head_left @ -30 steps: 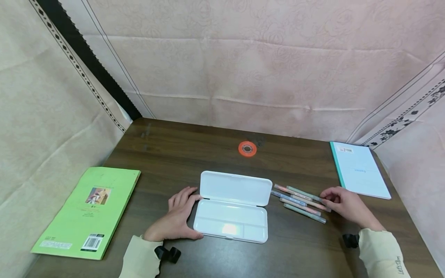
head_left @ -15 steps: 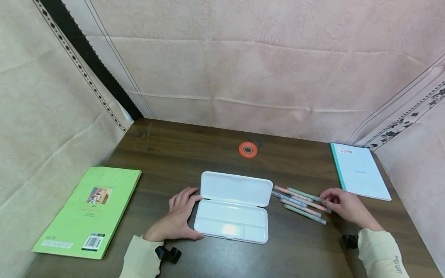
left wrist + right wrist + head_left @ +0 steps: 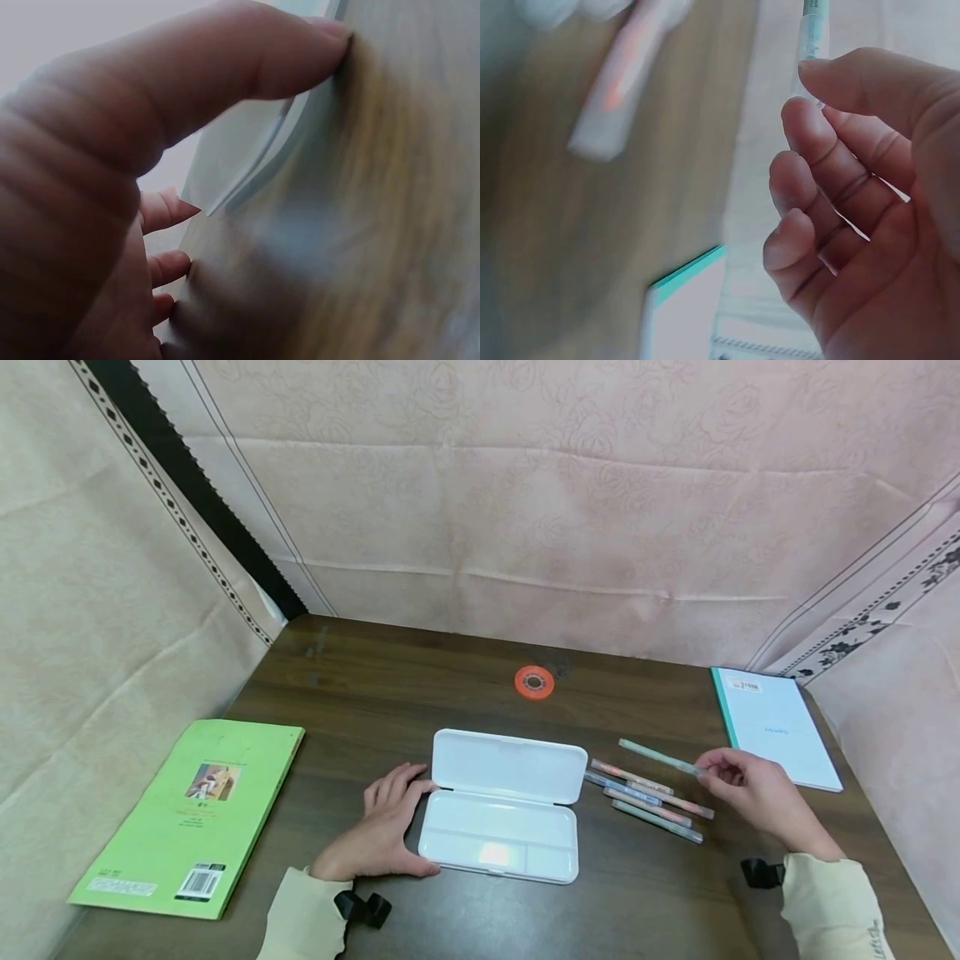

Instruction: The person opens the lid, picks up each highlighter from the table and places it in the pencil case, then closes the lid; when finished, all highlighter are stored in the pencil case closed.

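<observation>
A white pencil case (image 3: 498, 843) lies opened flat on the table, its lid tipped back. My left hand (image 3: 386, 835) rests at the case's left end, thumb along the near corner and index finger by the hinge. In the left wrist view, the thumb (image 3: 247, 56) lies against the case's edge (image 3: 251, 161). My right hand (image 3: 750, 789) pinches the end of a pale green pen (image 3: 656, 754) between thumb and fingertips, and the pen points left. Beside it, several pastel pens (image 3: 652, 802) lie in a loose bunch right of the case.
A green book (image 3: 195, 818) lies at the left and a light blue notebook (image 3: 780, 727) at the right. An orange disc (image 3: 534, 682) lies behind the case on the dark wooden table (image 3: 480, 927). Pale cloth (image 3: 525, 527) hangs around the back and sides.
My right hand has drawn the pale green pen away from the bunch, up and slightly back. The left hand and the case have stayed in place.
</observation>
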Tool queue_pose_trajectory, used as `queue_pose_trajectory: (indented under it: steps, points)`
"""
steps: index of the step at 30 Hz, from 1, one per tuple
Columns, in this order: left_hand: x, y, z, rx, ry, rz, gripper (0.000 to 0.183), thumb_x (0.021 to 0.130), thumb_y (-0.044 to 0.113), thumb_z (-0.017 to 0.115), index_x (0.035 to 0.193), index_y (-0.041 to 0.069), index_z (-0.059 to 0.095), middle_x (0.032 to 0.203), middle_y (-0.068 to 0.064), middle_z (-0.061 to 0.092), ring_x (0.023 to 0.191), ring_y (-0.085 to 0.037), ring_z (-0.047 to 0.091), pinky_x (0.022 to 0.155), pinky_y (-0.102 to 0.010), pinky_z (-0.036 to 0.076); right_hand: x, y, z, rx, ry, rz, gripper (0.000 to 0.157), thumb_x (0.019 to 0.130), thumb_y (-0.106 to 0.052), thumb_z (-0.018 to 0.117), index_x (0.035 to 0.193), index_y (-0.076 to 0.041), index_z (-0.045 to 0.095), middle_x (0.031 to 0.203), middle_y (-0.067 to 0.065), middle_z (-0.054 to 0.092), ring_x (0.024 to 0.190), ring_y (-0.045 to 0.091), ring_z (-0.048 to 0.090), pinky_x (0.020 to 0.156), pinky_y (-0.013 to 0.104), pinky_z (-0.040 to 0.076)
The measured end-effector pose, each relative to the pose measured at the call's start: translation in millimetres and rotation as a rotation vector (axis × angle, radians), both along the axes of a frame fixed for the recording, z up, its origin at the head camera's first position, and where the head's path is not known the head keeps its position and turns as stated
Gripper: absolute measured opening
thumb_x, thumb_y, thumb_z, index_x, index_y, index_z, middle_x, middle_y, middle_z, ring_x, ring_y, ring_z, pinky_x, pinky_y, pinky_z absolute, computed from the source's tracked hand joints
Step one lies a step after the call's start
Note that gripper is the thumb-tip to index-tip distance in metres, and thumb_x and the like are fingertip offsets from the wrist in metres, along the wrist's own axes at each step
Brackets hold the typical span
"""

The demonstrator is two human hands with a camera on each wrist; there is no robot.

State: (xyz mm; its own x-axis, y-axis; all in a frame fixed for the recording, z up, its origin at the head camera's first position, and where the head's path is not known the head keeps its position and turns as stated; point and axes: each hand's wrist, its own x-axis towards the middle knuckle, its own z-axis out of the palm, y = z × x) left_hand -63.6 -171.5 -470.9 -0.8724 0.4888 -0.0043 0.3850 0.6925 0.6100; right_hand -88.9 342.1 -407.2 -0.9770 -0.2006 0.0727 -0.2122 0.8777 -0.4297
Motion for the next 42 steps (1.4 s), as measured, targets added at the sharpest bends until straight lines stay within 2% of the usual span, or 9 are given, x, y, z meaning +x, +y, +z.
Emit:
queue_pose_trajectory:
  steps: [5,9,15,21,27,33,42]
  points:
    - [0.1,-1,0.2,0.008,0.010,-0.004,0.096,0.062,0.050,0.087,0.139,0.015,0.042,0.156,-0.019,0.023,0.144,-0.041,0.013,0.103,-0.058,0.012,5.3,-22,19.7,-0.053,0.080,0.049,0.012,0.088,-0.009,0.072,0.098,-0.015,0.067,0.080,-0.005,0.062,0.068,0.002,0.050,0.058,0.022,0.044]
    - [0.0,-1,0.0,0.013,0.021,-0.006,0.095,0.062,0.050,0.087,0.138,0.014,0.043,0.155,-0.020,0.024,0.144,-0.042,0.014,0.102,-0.058,0.012,11.7,-44,32.7,-0.084,0.087,0.100,0.013,0.089,-0.007,0.070,0.099,-0.016,0.066,0.080,-0.006,0.061,0.067,0.002,0.050,0.057,0.022,0.043]
    - [-0.3,-2,0.0,-0.004,0.005,-0.004,0.095,0.063,0.049,0.087,0.139,0.015,0.042,0.156,-0.019,0.022,0.144,-0.041,0.013,0.104,-0.058,0.011,17.2,-75,37.2,-0.095,0.079,0.151,0.016,0.087,-0.008,0.072,0.098,-0.018,0.066,0.080,-0.010,0.060,0.066,0.002,0.050,0.055,0.022,0.044]
    - [-0.4,-2,-0.1,0.002,0.005,-0.001,0.095,0.062,0.050,0.087,0.139,0.014,0.042,0.156,-0.019,0.023,0.144,-0.042,0.013,0.103,-0.059,0.012,18.0,-109,27.6,-0.125,0.036,0.194,0.017,0.086,-0.008,0.073,0.094,-0.022,0.067,0.082,-0.012,0.060,0.070,0.003,0.052,0.058,0.021,0.045]
    - [-0.7,-1,-0.8,-0.007,-0.005,-0.004,0.096,0.062,0.050,0.086,0.140,0.015,0.041,0.157,-0.018,0.021,0.145,-0.039,0.011,0.105,-0.058,0.010,18.5,-135,10.3,-0.160,-0.004,0.266,0.017,0.085,-0.007,0.072,0.093,-0.021,0.067,0.080,-0.014,0.057,0.070,0.002,0.051,0.060,0.021,0.046]
    - [0.1,0,0.3,-0.008,-0.008,-0.003,0.096,0.062,0.050,0.087,0.140,0.015,0.041,0.157,-0.018,0.021,0.145,-0.040,0.011,0.105,-0.058,0.010,18.6,-149,-6.8,-0.150,-0.007,0.282,0.015,0.085,-0.010,0.073,0.092,-0.021,0.066,0.077,-0.014,0.053,0.068,0.003,0.050,0.060,0.019,0.045]
    - [0.0,0,-0.1,0.000,0.002,-0.007,0.094,0.064,0.051,0.086,0.139,0.014,0.042,0.156,-0.019,0.023,0.144,-0.041,0.014,0.104,-0.060,0.011,25.4,-164,-26.0,-0.174,-0.080,0.267,0.013,0.085,-0.012,0.072,0.092,-0.021,0.065,0.073,-0.014,0.051,0.064,0.003,0.048,0.058,0.019,0.043]
